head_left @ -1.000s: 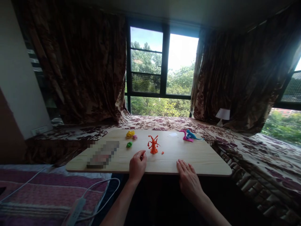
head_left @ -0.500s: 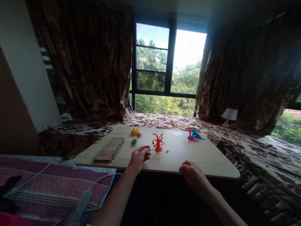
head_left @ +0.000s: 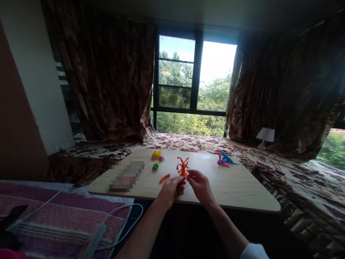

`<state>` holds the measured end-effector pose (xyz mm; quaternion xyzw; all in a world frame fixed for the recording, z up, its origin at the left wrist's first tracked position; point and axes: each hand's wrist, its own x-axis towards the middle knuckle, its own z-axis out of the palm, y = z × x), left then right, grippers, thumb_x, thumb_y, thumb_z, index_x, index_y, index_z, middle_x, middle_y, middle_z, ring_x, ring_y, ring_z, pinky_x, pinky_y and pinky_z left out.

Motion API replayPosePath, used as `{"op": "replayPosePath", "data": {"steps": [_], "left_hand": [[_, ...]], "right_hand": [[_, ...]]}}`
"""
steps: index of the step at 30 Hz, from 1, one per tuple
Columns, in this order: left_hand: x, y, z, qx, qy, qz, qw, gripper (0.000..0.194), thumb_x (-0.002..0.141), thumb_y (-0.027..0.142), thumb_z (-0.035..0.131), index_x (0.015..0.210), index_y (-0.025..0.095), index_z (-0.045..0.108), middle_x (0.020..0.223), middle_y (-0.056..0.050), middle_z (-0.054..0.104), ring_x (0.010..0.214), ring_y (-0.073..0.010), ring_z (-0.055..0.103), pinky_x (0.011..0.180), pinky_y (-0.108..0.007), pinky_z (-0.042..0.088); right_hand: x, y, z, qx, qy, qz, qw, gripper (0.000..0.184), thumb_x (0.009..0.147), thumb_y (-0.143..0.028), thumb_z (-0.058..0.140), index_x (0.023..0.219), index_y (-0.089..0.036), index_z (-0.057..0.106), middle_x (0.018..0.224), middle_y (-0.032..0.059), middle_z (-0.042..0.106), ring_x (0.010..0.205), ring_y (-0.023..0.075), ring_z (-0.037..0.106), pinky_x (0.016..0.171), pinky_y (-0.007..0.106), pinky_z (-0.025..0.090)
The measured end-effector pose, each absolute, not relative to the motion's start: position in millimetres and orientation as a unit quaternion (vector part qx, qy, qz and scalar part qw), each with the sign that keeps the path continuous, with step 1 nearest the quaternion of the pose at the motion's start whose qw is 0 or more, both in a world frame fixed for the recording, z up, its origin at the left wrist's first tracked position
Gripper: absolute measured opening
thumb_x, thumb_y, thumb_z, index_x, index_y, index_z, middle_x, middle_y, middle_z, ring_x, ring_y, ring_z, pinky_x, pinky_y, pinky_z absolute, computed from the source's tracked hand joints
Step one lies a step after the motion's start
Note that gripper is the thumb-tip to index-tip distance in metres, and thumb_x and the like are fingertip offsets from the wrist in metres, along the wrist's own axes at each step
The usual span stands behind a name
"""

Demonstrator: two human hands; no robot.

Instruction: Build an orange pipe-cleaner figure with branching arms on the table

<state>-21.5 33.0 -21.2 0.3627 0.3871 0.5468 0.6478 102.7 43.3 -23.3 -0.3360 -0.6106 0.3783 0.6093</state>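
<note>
Daylight fell through the window (head_left: 194,82) between dark curtains (head_left: 115,79), onto a flowered ledge (head_left: 188,140) with a small lamp (head_left: 266,134). Before it stood a pale counter (head_left: 231,190). Near its middle the orange figure (head_left: 183,167) stood upright, thin arms branching at the top. Both hands were close together at its foot, on the near side: the left hand (head_left: 171,190) curled, thumb against forefinger, the right hand (head_left: 199,184) with fingers bent toward the left. I couldn't tell whether they were pinching the figure or some small bit between them. Just left lay an orange strip (head_left: 165,178). Beyond it sat a green lump (head_left: 155,166) and a yellow lump (head_left: 156,154) beside a pink lump (head_left: 161,158). Over at the far right, a pink shape (head_left: 222,163) met a blue shape (head_left: 228,158).
</note>
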Motion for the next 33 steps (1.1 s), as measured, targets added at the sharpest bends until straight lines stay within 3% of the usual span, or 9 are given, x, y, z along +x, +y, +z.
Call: {"op": "replayPosePath", "data": {"steps": [8,15,20,25,29,33], "left_hand": [[-29,39,-31,0.38,0.383,0.551,0.637,0.027,0.066,0.035,0.066,0.079,0.011,0.061,0.065,-0.001,0.056,0.046,-0.0048,0.048,0.04,-0.017,0.037],[-37,42,-32,0.398,0.401,0.567,0.599,0.031,0.061,0.037,0.068,0.077,0.012,0.061,0.066,-0.001,0.056,0.046,-0.0041,0.046,0.039,-0.016,0.035],[-52,65,-13,0.447,0.493,0.61,0.431,0.034,0.059,0.04,0.066,0.076,0.012,0.062,0.066,-0.001,0.056,0.045,-0.0044,0.044,0.039,-0.017,0.033],[-58,93,6,0.46,0.522,0.592,0.407,0.033,0.056,0.04,0.067,0.076,0.014,0.064,0.065,-0.002,0.058,0.044,-0.0057,0.045,0.039,-0.018,0.032],[-52,107,7,0.473,0.535,0.577,0.396,0.034,0.054,0.041,0.068,0.072,0.013,0.064,0.061,-0.001,0.057,0.043,-0.006,0.044,0.038,-0.018,0.03],[-47,113,5,0.487,0.539,0.571,0.383,0.033,0.055,0.042,0.067,0.07,0.012,0.064,0.053,0.001,0.053,0.042,-0.0065,0.043,0.037,-0.019,0.028]], "right_hand": [[85,47,-29,-0.3,-0.585,0.401,0.638,0.018,0.07,-0.02,0.057,0.088,-0.017,0.059,0.076,0.0016,0.065,0.066,0.0147,0.061,0.063,0.027,0.049],[82,48,-32,-0.331,-0.606,0.352,0.632,0.017,0.075,-0.022,0.051,0.089,-0.018,0.06,0.08,0.0025,0.065,0.072,0.016,0.061,0.068,0.029,0.048],[95,47,-27,-0.396,-0.681,0.179,0.589,0.022,0.081,-0.019,0.042,0.091,-0.021,0.062,0.086,0.0031,0.063,0.08,0.0161,0.057,0.074,0.03,0.045],[106,64,9,-0.457,-0.727,-0.019,0.511,0.026,0.077,-0.019,0.051,0.1,-0.024,0.061,0.104,0.0048,0.057,0.097,0.02,0.048,0.085,0.035,0.036],[103,82,24,-0.448,-0.79,-0.086,0.41,0.024,0.073,-0.021,0.056,0.096,-0.025,0.063,0.116,0.0044,0.051,0.106,0.022,0.041,0.086,0.035,0.033],[96,91,25,-0.456,-0.804,-0.122,0.362,0.018,0.076,-0.02,0.053,0.089,-0.022,0.066,0.116,0.0051,0.051,0.108,0.0221,0.038,0.085,0.034,0.031]]}}
